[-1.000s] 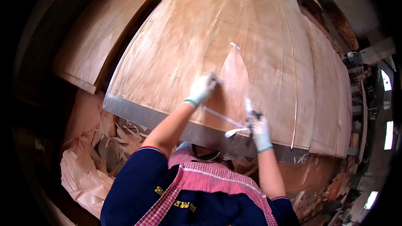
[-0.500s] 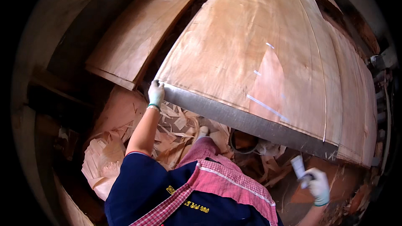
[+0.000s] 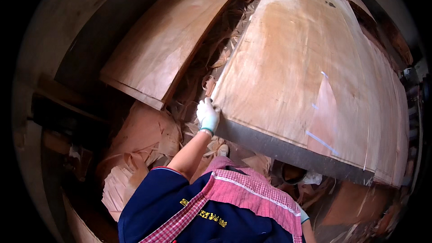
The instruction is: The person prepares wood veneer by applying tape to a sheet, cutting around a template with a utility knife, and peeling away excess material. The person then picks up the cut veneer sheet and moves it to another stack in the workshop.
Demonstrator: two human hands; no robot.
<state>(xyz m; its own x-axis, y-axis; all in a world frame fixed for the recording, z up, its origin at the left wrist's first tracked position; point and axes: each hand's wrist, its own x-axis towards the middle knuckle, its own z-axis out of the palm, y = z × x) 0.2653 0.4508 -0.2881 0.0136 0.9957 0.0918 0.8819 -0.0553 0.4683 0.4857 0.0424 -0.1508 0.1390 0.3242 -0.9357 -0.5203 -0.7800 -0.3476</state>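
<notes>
A large pale wood veneer sheet (image 3: 279, 63) lies on top of a stack with a dark grey front edge (image 3: 270, 141). My left hand (image 3: 208, 116), in a white glove with a green cuff, is at the sheet's near left corner. Its fingers are curled closed at the edge, and the thumb side touches the corner. Just beyond the fingertips a small pinkish veneer scrap (image 3: 210, 85) shows. A pinkish wedge-shaped patch (image 3: 325, 112) with pale tape strips is set in the sheet. Of my right hand (image 3: 303, 216) only the glove's cuff end shows beside my apron; the fingers are hidden.
A second veneer stack (image 3: 171, 36) stands to the left, across a gap littered with veneer scraps (image 3: 225, 54). More offcuts (image 3: 119, 186) are heaped at the lower left. Under the front edge is a dark round container (image 3: 292, 174), with a reddish-brown board (image 3: 351, 202) right of it.
My view has shifted, so the stack appears farther right. My right hand, which held a white-bladed hand tool out to the right, has drawn in beside my body. My left hand stays at the corner.
</notes>
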